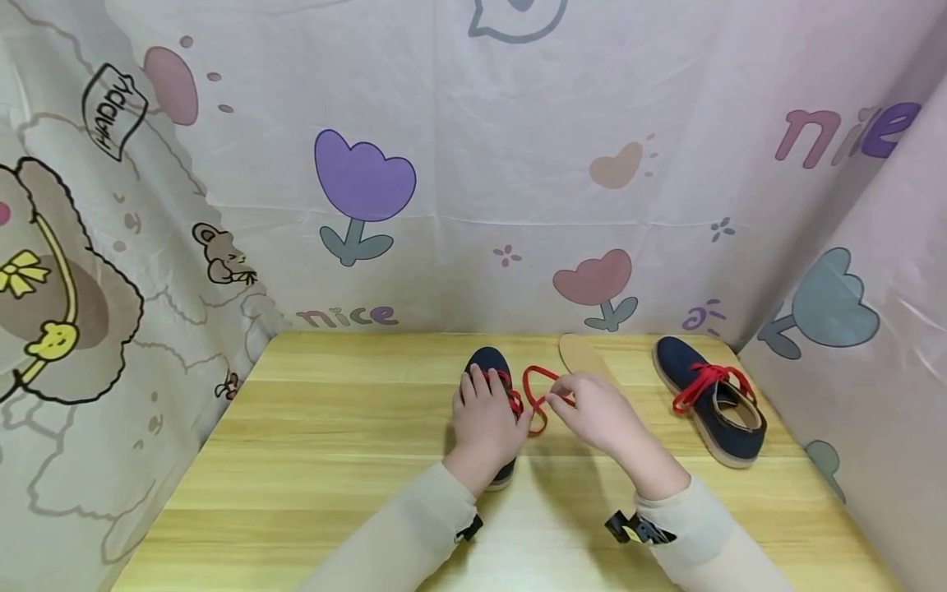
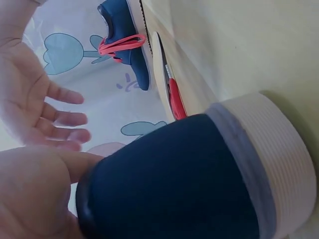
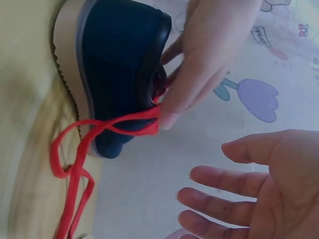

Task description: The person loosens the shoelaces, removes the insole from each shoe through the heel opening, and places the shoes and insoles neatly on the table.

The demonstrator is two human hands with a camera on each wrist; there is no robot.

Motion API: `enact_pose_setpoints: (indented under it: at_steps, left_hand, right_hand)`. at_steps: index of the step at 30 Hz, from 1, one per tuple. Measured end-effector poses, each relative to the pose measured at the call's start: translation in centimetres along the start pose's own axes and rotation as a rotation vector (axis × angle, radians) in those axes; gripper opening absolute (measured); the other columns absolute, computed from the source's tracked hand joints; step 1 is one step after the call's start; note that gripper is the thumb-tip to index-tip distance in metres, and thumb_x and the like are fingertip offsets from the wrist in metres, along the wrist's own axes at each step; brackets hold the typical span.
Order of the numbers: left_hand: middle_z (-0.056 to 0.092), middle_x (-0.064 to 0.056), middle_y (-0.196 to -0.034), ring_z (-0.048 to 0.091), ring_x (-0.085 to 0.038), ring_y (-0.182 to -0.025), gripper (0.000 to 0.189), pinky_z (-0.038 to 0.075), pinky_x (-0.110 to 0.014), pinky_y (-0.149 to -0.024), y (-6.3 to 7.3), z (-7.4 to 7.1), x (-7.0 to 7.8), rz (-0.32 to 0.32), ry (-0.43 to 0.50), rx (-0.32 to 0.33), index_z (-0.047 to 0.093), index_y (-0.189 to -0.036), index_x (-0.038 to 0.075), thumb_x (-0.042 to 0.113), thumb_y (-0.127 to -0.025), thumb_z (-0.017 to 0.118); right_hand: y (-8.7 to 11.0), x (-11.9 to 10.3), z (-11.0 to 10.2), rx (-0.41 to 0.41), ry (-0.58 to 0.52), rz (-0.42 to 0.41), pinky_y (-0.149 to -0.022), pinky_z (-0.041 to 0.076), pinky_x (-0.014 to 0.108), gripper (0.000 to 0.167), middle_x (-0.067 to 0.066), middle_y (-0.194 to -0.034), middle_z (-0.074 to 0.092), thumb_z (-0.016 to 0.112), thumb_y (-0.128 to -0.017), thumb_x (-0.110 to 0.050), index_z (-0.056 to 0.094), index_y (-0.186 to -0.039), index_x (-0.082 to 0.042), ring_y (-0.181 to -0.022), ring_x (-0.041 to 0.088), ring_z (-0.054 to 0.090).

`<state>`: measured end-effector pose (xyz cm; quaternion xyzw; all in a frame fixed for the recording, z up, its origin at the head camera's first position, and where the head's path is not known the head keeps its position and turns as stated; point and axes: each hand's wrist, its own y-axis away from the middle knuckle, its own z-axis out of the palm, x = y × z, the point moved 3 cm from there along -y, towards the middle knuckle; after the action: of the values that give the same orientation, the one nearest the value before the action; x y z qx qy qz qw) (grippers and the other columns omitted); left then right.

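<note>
A navy shoe [image 1: 488, 359] with red laces and a pale sole stands on the table, toe pointing away. My left hand [image 1: 484, 418] holds it from above, fingers across the laced top and thumb at its right side. In the right wrist view that thumb lies against the red lace [image 3: 79, 164], which loops down to the table. My right hand [image 1: 595, 409] hovers right of the shoe, above the lace. Its fingers are spread and loosely bent in the right wrist view, with nothing between them. Much of the shoe's top is hidden under the left hand.
A second navy shoe [image 1: 676, 362], its red laces tied in a bow, stands at the right of the wooden table [image 1: 318, 460]. A tan insole-shaped piece [image 1: 584, 359] lies near the back edge. Patterned curtains [image 1: 444, 164] enclose the table's back and sides.
</note>
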<state>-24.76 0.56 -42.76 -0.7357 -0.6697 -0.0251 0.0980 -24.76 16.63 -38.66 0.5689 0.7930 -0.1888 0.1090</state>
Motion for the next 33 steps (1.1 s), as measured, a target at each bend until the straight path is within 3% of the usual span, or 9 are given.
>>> enact_pose_setpoints:
  at_steps: [8,14,21,33]
  left_hand:
    - [0.029,-0.028,-0.158,0.025,-0.048,-0.145,0.087,0.028,-0.056,-0.115,-1.1,1.1,1.3,-0.060,-0.078,-0.032,0.035,-0.155,0.003,0.063,-0.094,0.054]
    - [0.034,-0.027,-0.155,0.028,-0.048,-0.143,0.088,0.029,-0.056,-0.114,-1.7,1.7,1.1,-0.078,-0.050,-0.037,0.039,-0.153,0.003,0.057,-0.089,0.066]
    - [0.039,-0.024,-0.153,0.030,-0.046,-0.143,0.082,0.034,-0.054,-0.113,-2.3,1.8,-0.5,-0.055,0.046,-0.034,0.042,-0.151,0.004,0.037,-0.086,0.077]
    - [0.036,-0.025,-0.154,0.028,-0.045,-0.144,0.079,0.033,-0.056,-0.113,-2.6,1.5,-4.2,-0.050,0.103,-0.021,0.041,-0.151,0.002,0.030,-0.086,0.077]
  right_hand:
    - [0.4,0.3,-1.4,0.005,0.018,0.015,-0.088,0.052,0.051,0.024,0.010,-0.111,0.070,0.064,-0.098,-0.029,0.074,-0.105,-0.009,-0.104,0.031,0.065]
    - [0.6,0.4,-2.0,0.014,0.020,0.030,-0.088,0.053,0.052,0.027,0.012,-0.111,0.070,0.065,-0.098,-0.029,0.074,-0.109,-0.007,-0.103,0.032,0.065]
    - [0.8,0.8,-2.2,0.016,0.027,0.033,-0.087,0.052,0.052,0.025,0.010,-0.109,0.070,0.066,-0.097,-0.028,0.074,-0.108,-0.008,-0.102,0.032,0.065]
    - [1.3,1.9,-3.6,0.040,0.039,0.075,-0.092,0.049,0.056,0.025,0.013,-0.117,0.069,0.063,-0.098,-0.029,0.073,-0.109,-0.009,-0.109,0.038,0.063]
